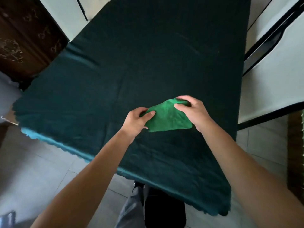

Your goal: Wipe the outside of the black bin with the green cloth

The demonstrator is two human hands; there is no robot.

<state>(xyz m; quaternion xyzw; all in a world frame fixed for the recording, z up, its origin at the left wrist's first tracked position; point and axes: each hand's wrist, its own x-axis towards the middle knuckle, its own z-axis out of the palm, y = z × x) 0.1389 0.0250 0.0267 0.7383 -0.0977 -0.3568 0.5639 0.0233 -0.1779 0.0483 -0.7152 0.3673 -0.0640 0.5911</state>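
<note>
I see both hands holding the green cloth (166,116) stretched between them above the dark green tablecloth (148,55). Left hand (137,121) pinches the cloth's left edge, thumb on top. Right hand (192,109) grips the right edge, fingers curled over it. A black object (164,209), possibly the bin, stands on the floor below the hands, partly under the table edge; I cannot tell for certain.
</note>
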